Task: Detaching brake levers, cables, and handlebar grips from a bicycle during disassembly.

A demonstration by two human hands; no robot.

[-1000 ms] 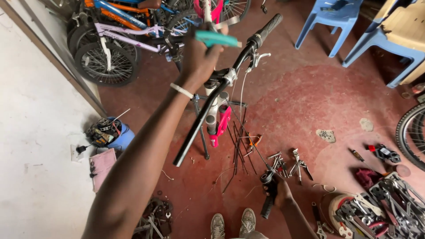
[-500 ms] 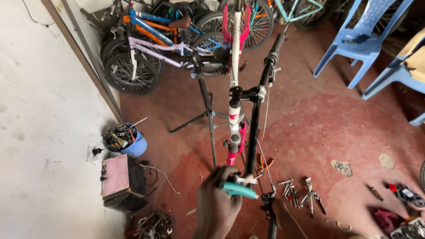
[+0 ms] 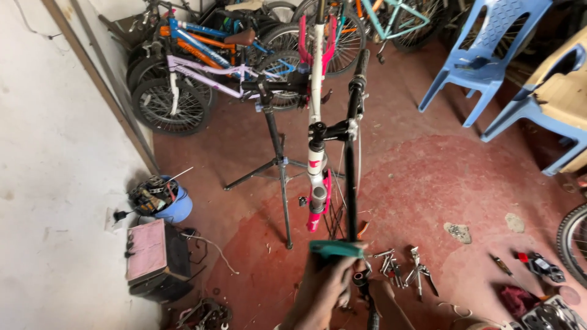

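My left hand (image 3: 323, 288) is at the bottom centre, closed on a teal-handled tool (image 3: 335, 249) held against the near end of a black handlebar (image 3: 350, 183). The bar runs away from me to its far grip (image 3: 362, 62) and is clamped in the stem of a white and pink bike frame (image 3: 316, 156). The frame hangs on a black repair stand (image 3: 278, 162). My right hand (image 3: 384, 304) shows only partly at the bottom edge, next to the near black grip (image 3: 361, 282); its fingers are hidden.
Loose tools (image 3: 403, 266) lie on the red floor to the right. A blue bucket of parts (image 3: 164, 200) and a pink-topped box (image 3: 147, 247) stand by the left wall. Parked bikes (image 3: 202, 67) fill the back. Blue plastic chairs (image 3: 483, 61) stand at right, and a wheel (image 3: 575, 244) is at the right edge.
My view has lifted and pulled back from the frame. My left hand with the teal tool came down from the far end of the handlebar to its near end.
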